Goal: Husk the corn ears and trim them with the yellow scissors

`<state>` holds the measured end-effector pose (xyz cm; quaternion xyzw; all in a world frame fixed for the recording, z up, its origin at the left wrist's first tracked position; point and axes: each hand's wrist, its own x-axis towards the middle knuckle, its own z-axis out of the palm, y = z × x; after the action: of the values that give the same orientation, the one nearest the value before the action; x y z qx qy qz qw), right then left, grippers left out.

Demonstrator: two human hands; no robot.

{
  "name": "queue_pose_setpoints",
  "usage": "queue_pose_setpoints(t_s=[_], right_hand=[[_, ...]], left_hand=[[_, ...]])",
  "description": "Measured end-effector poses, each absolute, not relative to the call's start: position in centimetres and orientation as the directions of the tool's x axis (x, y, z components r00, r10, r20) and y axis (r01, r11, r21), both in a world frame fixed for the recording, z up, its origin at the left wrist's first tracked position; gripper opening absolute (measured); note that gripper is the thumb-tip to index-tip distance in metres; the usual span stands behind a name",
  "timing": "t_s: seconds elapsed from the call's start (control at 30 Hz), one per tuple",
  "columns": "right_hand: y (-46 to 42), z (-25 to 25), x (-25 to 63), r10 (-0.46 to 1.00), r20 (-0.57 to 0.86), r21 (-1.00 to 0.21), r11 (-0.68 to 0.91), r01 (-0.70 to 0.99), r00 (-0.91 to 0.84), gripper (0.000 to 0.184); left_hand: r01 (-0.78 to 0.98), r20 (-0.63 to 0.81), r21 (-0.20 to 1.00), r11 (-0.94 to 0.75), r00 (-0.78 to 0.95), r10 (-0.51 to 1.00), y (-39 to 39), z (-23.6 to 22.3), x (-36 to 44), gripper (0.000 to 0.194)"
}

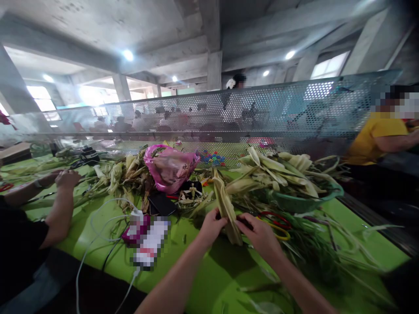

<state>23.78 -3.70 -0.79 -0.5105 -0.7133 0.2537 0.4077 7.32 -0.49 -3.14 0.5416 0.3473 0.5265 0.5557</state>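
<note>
Both of my hands are closed on a bundle of pale dried leaves (226,205) that stands slanted over the green table (209,279). My left hand (212,224) pinches its left side low down. My right hand (258,233) grips its right side, fingers curled against the leaves. Loose green stalks and strips lie just to the right of my hands.
A green basin (299,201) heaped with dried leaves stands at the right. A pink plastic bag (170,168), a dark phone (162,204), chargers and white cables (98,218) lie left of centre. Another person's hands (63,179) work at the left. A perforated metal screen (229,113) lines the far edge.
</note>
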Motion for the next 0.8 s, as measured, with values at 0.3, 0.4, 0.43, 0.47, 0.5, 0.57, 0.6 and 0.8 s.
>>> queue_pose_setpoints(t_s=[0.3, 0.4, 0.43, 0.47, 0.5, 0.57, 0.6, 0.8], right_hand=[[-3.26, -0.95, 23.62, 0.953, 0.278, -0.877, 0.302, 0.373, -0.118, 0.032], [-3.38, -1.03, 23.41, 0.957, 0.272, -0.886, 0.291, 0.361, -0.104, 0.032], [-3.44, -1.08, 23.34, 0.957, 0.271, -0.887, 0.289, 0.361, -0.099, 0.032], [-3.51, -1.15, 23.29, 0.958, 0.271, -0.887, 0.286, 0.362, -0.093, 0.03], [-3.57, -1.22, 23.26, 0.959, 0.269, -0.887, 0.283, 0.364, -0.087, 0.029], [-3.65, -1.36, 23.3, 0.961, 0.266, -0.889, 0.274, 0.368, -0.073, 0.028], [-3.66, -1.43, 23.36, 0.962, 0.263, -0.89, 0.269, 0.368, -0.068, 0.028], [-3.54, -1.75, 23.74, 0.969, 0.233, -0.905, 0.245, 0.348, -0.077, 0.031]], left_hand=[[-0.325, 0.09, 0.946, -0.011, 0.226, 0.97, -0.53, -3.02, 7.58, 0.028], [-0.337, 0.09, 0.942, -0.006, 0.233, 0.968, -0.65, -2.89, 7.74, 0.025], [-0.321, 0.105, 0.946, -0.028, 0.224, 0.969, -0.66, -2.88, 7.75, 0.023], [-0.288, 0.127, 0.956, -0.063, 0.211, 0.969, -0.65, -2.9, 7.74, 0.022], [-0.24, 0.153, 0.965, -0.103, 0.2, 0.968, -0.63, -2.92, 7.71, 0.021], [-0.131, 0.196, 0.976, -0.173, 0.193, 0.961, -0.61, -2.94, 7.62, 0.023], [-0.091, 0.21, 0.976, -0.195, 0.201, 0.957, -0.62, -2.92, 7.57, 0.025], [-0.007, 0.234, 0.971, -0.239, 0.234, 0.944, -1.08, -2.38, 7.52, 0.034]])
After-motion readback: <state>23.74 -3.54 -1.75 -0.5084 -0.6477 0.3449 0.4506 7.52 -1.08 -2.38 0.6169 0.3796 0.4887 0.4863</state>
